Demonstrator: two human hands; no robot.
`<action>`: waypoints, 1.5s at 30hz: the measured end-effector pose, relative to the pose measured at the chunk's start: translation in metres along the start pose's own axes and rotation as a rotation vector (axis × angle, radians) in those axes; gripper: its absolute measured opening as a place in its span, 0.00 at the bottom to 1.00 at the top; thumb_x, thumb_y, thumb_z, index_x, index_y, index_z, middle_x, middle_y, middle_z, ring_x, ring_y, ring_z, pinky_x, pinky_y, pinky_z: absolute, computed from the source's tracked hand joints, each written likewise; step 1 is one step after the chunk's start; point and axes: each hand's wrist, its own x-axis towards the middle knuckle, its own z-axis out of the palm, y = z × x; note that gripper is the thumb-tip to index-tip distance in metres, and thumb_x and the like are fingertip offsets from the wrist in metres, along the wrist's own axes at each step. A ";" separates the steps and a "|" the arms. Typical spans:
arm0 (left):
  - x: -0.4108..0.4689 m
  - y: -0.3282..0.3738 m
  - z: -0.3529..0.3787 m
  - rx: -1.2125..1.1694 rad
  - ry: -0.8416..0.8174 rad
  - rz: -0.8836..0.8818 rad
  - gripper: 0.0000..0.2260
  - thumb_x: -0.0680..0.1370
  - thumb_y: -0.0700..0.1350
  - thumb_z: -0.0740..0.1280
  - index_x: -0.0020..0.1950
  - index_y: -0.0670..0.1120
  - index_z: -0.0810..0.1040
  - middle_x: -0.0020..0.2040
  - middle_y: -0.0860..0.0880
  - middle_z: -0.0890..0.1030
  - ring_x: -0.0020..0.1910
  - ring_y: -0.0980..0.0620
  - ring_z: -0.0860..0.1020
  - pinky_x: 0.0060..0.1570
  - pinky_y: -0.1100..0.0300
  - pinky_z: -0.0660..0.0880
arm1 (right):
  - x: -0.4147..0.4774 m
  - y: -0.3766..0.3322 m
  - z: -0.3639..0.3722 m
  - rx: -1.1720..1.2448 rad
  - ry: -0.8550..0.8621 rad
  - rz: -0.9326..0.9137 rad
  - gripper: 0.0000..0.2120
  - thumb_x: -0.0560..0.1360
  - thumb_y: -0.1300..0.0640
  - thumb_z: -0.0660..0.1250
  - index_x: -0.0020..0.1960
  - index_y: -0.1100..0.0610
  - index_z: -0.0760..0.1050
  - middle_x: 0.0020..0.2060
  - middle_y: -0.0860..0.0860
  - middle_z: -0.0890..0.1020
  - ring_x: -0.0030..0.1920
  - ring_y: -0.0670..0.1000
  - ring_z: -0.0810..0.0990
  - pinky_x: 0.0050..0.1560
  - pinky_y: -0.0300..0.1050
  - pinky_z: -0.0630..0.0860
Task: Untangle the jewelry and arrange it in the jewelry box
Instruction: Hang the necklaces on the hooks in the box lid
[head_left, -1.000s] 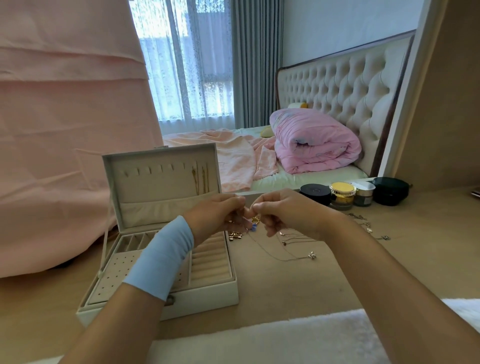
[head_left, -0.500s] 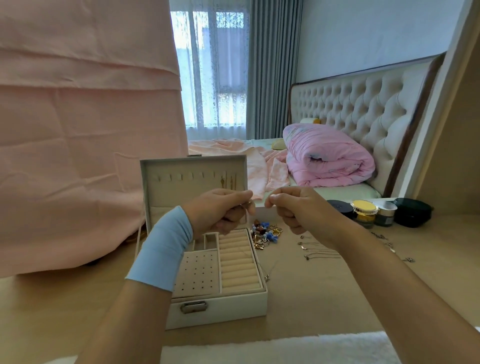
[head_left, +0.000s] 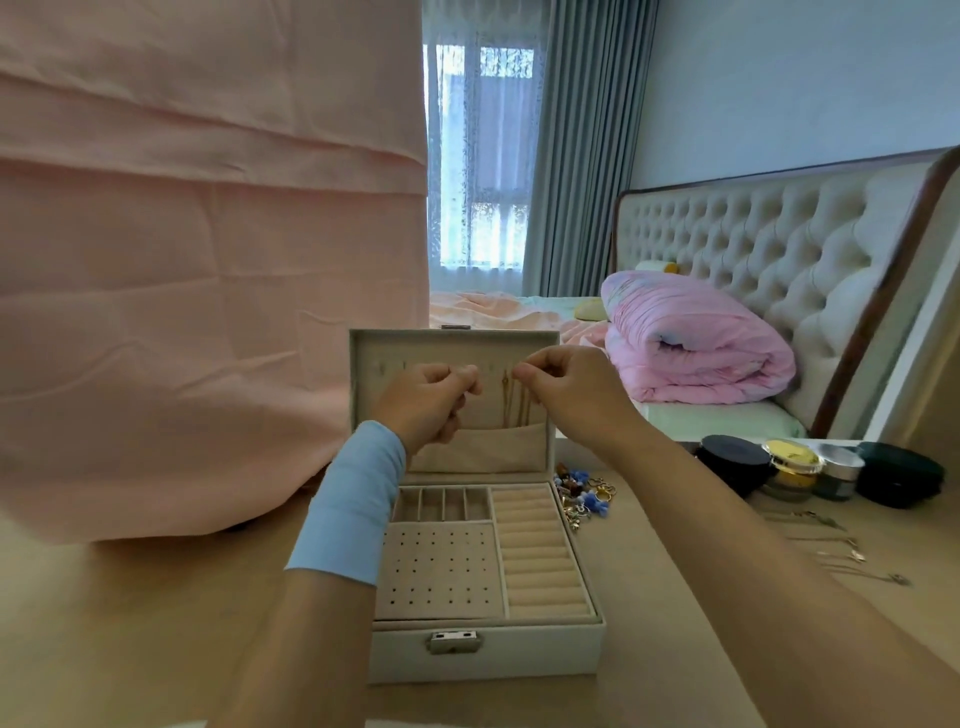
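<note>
Hands are raised in front of the upright lid (head_left: 452, 344) of the open jewelry box (head_left: 488, 656), close together but not touching. The left hand (head_left: 431, 402) and the right hand (head_left: 571, 395) each have the fingers curled, with thumb and forefinger tips pressed together at the height of the lid's hook row. I cannot tell whether anything is pinched between them; it would be too fine to see. A blue wristband (head_left: 353, 504) wraps the left wrist.

In the gap between the two hands, gold chains (head_left: 517, 402) hang down the inside of the lid into its cloth pocket (head_left: 483, 452). The box stands mid-table (head_left: 675, 613) with its clasp facing the person. Its tray shows small compartments at the back, a pierced panel on the left and ring rolls on the right.

A tangled heap of jewelry (head_left: 582, 496) with blue beads lies on the table just beside the box's rear right corner. Thin necklaces (head_left: 841, 553) are spread near the right edge, well apart from the box. Jars (head_left: 792, 467) line the far edge on the right. A pink cloth (head_left: 208, 260) hangs over the far left corner.
</note>
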 end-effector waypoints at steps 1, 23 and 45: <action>0.003 -0.003 0.001 0.106 0.072 0.027 0.12 0.80 0.50 0.64 0.39 0.48 0.80 0.30 0.52 0.73 0.30 0.53 0.70 0.35 0.60 0.70 | 0.005 0.002 0.005 -0.025 0.044 -0.003 0.04 0.77 0.55 0.72 0.47 0.55 0.84 0.37 0.47 0.83 0.38 0.42 0.80 0.41 0.36 0.74; 0.024 -0.033 0.010 0.384 0.404 -0.055 0.14 0.76 0.48 0.65 0.37 0.39 0.78 0.36 0.40 0.78 0.34 0.48 0.72 0.34 0.61 0.69 | 0.023 0.009 0.054 -0.262 0.320 -0.032 0.05 0.73 0.61 0.70 0.39 0.58 0.82 0.35 0.50 0.84 0.38 0.48 0.79 0.37 0.35 0.71; 0.005 -0.007 -0.010 0.466 -0.232 -0.109 0.07 0.79 0.50 0.66 0.50 0.51 0.84 0.48 0.56 0.85 0.46 0.57 0.83 0.46 0.59 0.79 | -0.012 0.013 0.024 0.309 -0.204 0.269 0.07 0.78 0.54 0.70 0.46 0.53 0.86 0.42 0.48 0.88 0.47 0.47 0.85 0.44 0.38 0.77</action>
